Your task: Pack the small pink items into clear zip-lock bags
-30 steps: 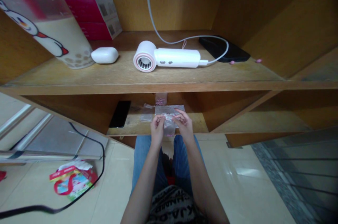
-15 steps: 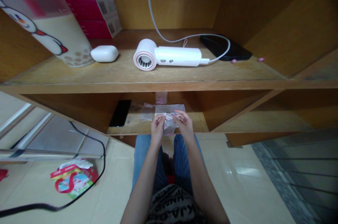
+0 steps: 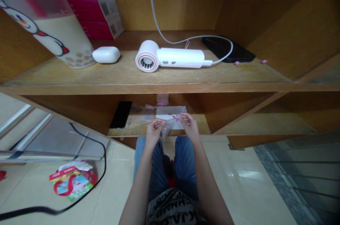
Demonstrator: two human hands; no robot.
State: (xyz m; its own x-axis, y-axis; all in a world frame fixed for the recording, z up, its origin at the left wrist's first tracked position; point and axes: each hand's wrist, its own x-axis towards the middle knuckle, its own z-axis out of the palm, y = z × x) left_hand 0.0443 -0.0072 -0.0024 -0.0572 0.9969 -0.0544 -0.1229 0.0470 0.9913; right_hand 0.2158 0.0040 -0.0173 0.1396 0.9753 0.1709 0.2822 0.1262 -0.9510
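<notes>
Clear plastic sleeve (image 3: 168, 124) held between both hands at the front edge of the lower wooden shelf (image 3: 196, 126), a corner hanging below that edge; exact contact with the shelf cannot be told.

Far left, on the tiled floor (image 3: 124, 189): printed red-trimmed packet (image 3: 73, 184), with black cable (image 3: 103, 157) curving beside it; above, on the upper wooden shelf (image 3: 79, 76), tall printed cup (image 3: 61, 37) tilted in view, red boxes (image 3: 90, 2) behind it, white earbud case (image 3: 106, 55) just beside it.

Lower shelf, left to right: black smartphone (image 3: 121, 114) lying flat; crumpled clear film (image 3: 142, 112) near it; pink-marked strip (image 3: 162, 102) further back; flat clear bag with white backing (image 3: 171, 112) directly behind the sleeve.

Left hand (image 3: 154, 131): grip pressed together, thumb and fingers pinching the sleeve's left part; right hand (image 3: 191, 127): grip likewise pinching its right part, hands close together over the lap, above denim-clad knees (image 3: 162, 161).

Upper shelf, right of centre: white hair dryer (image 3: 172, 58) lying on its side, white cord (image 3: 220, 50) looping over a black flat device (image 3: 228, 50); two small pink beads (image 3: 264, 61) lie just beyond it.
</notes>
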